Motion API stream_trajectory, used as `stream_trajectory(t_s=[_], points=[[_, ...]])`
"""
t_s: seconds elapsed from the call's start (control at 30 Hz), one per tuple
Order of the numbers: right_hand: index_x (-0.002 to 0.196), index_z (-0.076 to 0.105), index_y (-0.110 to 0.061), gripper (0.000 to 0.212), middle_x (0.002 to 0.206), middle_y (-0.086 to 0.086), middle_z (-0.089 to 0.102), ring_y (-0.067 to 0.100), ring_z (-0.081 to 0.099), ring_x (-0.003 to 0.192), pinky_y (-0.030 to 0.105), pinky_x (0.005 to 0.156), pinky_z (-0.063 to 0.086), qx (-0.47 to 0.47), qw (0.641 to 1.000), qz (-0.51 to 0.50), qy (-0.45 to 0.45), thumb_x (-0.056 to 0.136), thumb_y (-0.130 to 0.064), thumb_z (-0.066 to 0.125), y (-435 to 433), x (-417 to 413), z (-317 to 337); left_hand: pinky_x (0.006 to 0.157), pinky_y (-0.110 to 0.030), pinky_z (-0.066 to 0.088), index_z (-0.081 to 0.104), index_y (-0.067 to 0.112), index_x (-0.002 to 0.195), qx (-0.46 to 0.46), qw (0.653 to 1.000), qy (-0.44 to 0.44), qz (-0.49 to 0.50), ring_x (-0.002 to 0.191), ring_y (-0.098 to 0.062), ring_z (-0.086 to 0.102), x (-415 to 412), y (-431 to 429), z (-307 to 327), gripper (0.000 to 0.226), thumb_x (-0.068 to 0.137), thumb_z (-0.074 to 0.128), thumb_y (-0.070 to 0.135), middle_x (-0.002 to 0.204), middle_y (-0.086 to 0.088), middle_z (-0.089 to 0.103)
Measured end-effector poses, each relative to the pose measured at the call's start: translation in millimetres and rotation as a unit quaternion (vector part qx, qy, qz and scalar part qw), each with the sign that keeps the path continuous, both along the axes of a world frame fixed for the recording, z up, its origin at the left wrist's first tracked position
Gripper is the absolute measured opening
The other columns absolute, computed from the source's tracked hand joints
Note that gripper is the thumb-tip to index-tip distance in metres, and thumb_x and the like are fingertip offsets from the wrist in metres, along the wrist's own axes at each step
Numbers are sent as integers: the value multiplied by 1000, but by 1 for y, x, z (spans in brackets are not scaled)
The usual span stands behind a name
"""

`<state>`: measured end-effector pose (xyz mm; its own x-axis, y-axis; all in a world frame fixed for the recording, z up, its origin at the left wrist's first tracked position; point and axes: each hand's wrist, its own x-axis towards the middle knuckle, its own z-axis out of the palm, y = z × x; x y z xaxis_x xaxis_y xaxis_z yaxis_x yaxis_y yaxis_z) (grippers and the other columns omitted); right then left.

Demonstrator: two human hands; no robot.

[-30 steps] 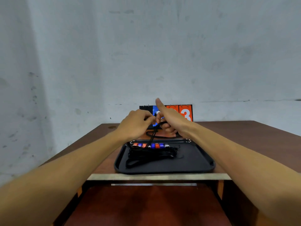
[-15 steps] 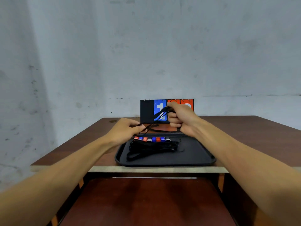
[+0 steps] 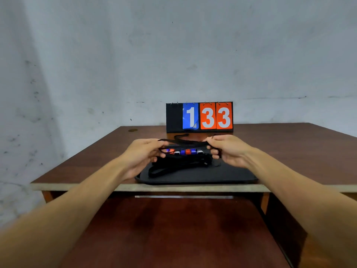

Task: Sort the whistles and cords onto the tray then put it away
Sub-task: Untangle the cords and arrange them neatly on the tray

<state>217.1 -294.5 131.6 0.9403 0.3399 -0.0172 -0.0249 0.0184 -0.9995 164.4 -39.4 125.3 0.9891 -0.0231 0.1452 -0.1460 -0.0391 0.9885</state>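
With the whistles lined up on the tray, the left grip and right grip pinch a cord above it, and storing is not yet done.

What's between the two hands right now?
Head view: a black cord runs from the left hand to the right hand, gripped by both. Just below it is the row of whistles on the tray.

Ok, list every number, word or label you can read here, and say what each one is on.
"1": white, on the blue flip card of the scoreboard at the back of the table.
"3": white, on the orange card beside the blue one.
"3": white, on the end orange card.
Whistles on the tray: any markings are too small to read.
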Motion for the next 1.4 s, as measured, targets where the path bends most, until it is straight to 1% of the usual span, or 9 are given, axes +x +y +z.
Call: stream_trajectory(t_s=[0.2, 0.3, 0.43, 0.57, 0.7, 0.93, 1.03, 1.23, 1.4], points=[[94, 72, 0, 15, 94, 13, 68, 15, 63, 77, 21, 68, 57, 4, 999, -40, -3, 87, 5, 59, 0, 1, -18, 62, -22, 44, 72, 9, 94, 239, 970, 15, 29, 61, -5, 59, -10, 15, -18, 10, 87, 65, 7, 72, -1, 68], [93, 72, 4, 16, 98, 17, 70, 20, 67, 84, 23, 72, 59, 17, 999, -42, 7, 83, 11, 62, 4, 0, -27, 65, -23, 47, 71, 10, 93, 290, 957, -5, 20, 65, -8, 63, -11, 21, -22, 10, 84, 70, 7, 68, 0, 69], [87, 75, -2, 16, 88, 15, 73, 21, 69, 83, 21, 71, 55, -113, 990, -38, -79, 78, 9, 67, 0, -1, -39, 63, -15, 48, 72, 15, 82, 319, 946, -42, 41, 66, -9, 63, -8, 31, -26, 11, 74, 79, 12, 66, 2, 69], [86, 75, -12, 12, 78, 7, 74, 11, 70, 73, 18, 77, 52, -303, 927, 0, -223, 77, -4, 74, 1, 1, -40, 65, -15, 47, 74, 28, 70, 396, 914, -68, 57, 72, -10, 63, -3, 37, -35, 13, 70, 83, 18, 73, 7, 70], [82, 74, -23, 12, 82, -7, 72, 4, 67, 77, 12, 72, 48, -386, 874, 21, -295, 79, -12, 75, 4, 7, -36, 66, -18, 41, 73, 32, 67, 403, 909, -81, 73, 67, -8, 56, 3, 42, -37, 17, 67, 84, 18, 76, 7, 61], [90, 74, -21, 11, 89, -11, 70, 0, 63, 86, 7, 72, 45, -423, 844, 18, -330, 82, -14, 72, 1, 21, -40, 76, -18, 41, 74, 31, 80, 437, 895, -63, 59, 75, 0, 57, 27, 38, -32, 16, 78, 76, 16, 76, 17, 60], [90, 73, -21, 10, 88, -11, 67, 1, 61, 84, 8, 71, 45, -443, 821, 4, -362, 84, -14, 69, 1, 27, -45, 66, -19, 39, 75, 25, 84, 424, 899, -84, 73, 68, -6, 51, 32, 31, -34, 11, 80, 74, 15, 71, 4, 55], [84, 70, -22, 6, 88, -9, 62, 7, 58, 77, 29, 74, 54, -459, 794, -32, -396, 82, -18, 66, 3, 32, -54, 63, -10, 36, 75, 27, 87, 376, 915, -87, 118, 75, -8, 48, 40, 35, -48, 16, 75, 79, 17, 88, -5, 50], [84, 69, -23, 5, 89, -12, 60, 7, 58, 83, 35, 78, 54, -443, 802, -46, -398, 83, -24, 65, 2, 33, -56, 69, -24, 37, 73, 38, 68, 321, 934, -83, 132, 79, -16, 47, 43, 38, -52, 27, 68, 83, 12, 92, -11, 51]])
